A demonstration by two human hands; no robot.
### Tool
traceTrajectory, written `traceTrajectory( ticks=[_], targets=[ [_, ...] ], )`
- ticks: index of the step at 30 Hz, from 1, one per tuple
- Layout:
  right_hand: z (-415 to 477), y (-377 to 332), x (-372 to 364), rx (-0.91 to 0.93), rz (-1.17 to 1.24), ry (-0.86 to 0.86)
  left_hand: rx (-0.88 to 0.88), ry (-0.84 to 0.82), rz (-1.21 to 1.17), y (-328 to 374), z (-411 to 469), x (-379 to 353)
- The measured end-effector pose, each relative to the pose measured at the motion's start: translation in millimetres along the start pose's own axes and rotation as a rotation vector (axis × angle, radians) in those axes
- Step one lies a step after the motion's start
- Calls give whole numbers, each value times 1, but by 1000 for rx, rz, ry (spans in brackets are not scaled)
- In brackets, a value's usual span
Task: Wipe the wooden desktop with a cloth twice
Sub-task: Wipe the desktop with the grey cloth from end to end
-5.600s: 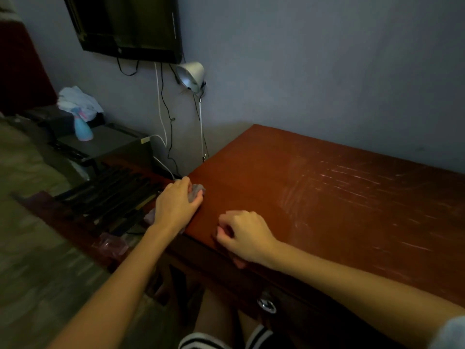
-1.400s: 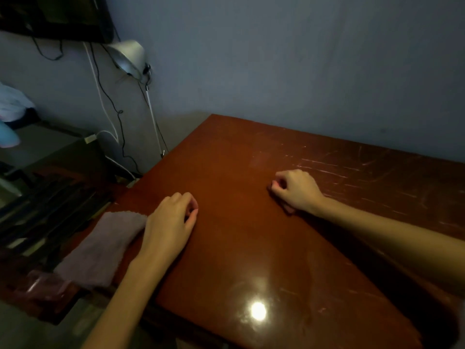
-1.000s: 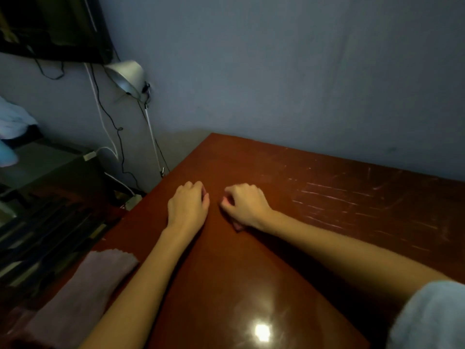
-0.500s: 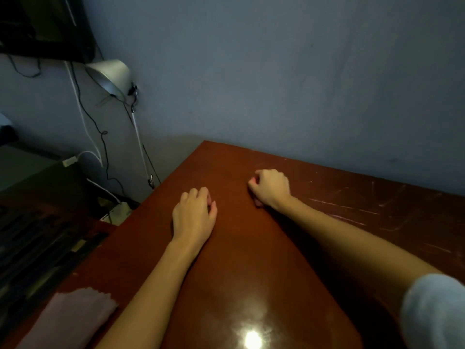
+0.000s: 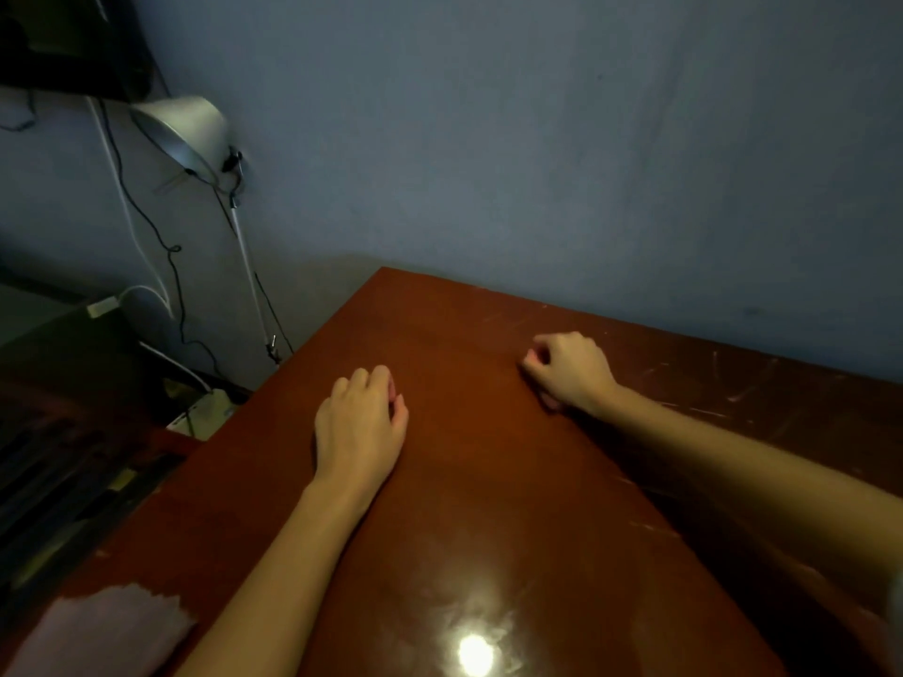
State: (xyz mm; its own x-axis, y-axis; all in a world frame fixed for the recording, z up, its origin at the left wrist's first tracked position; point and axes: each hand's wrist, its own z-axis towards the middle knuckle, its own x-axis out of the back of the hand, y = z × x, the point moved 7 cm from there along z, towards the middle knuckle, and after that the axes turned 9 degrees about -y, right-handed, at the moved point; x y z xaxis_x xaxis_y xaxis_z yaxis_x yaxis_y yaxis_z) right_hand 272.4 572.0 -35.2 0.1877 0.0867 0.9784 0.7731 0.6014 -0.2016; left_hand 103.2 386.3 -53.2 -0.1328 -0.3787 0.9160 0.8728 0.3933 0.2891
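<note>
1. The cloth [image 5: 97, 632] lay flat on the desk's near-left corner, at 7 o'clock from the left hand [image 5: 361, 422] and well apart.
2. The left hand, the nearer one, rested loosely curled and empty. The right hand [image 5: 571, 371] was fisted, seemingly empty.
3. The scratched desk [image 5: 488, 505] met the wall [image 5: 537, 139] at 12 o'clock, with a lamp [image 5: 181, 134] at 10.

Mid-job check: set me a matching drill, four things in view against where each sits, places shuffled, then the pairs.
1 cloth
2 lamp
3 left hand
4 right hand

a on the desktop, farthest from the camera
b off the desk, beyond its left edge
c near-left edge, no hand on it
d mid-desktop, nearer the camera

Pairs: 1-c, 2-b, 3-d, 4-a
</note>
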Motion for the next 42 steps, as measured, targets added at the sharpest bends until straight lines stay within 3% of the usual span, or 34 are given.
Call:
traceTrajectory(
  ticks=[6,11,14,16,21,25,29,33,36,38,42],
  targets=[
    [70,-41,-8,-102,52,72,2,-12,-2,0,1,1],
    [40,-125,-28,180,37,-7,8,-7,9,-1,0,1],
    [1,-123,-31,344,48,-64,5,6,7,-3,-1,0],
    [-8,-88,-26,298,32,-75,3,2,1,-3,-1,-1],
    [28,32,3,-116,19,47,10,-11,2,-1,0,-2],
    [85,38,3,-264,28,103,10,-7,0,0,0,0],
    [114,-22,-14,-228,80,91,9,-4,-6,1,0,2],
    [83,-103,-26,50,55,29,20,-19,5,0,-1,2],
    [48,-100,-27,182,18,-2,23,-9,-2,-1,-1,3],
    [40,-60,-21,114,-4,6,19,-22,-16,-2,0,1],
    [58,37,0,-189,30,94,15,-6,-10,0,0,1]
  ],
)
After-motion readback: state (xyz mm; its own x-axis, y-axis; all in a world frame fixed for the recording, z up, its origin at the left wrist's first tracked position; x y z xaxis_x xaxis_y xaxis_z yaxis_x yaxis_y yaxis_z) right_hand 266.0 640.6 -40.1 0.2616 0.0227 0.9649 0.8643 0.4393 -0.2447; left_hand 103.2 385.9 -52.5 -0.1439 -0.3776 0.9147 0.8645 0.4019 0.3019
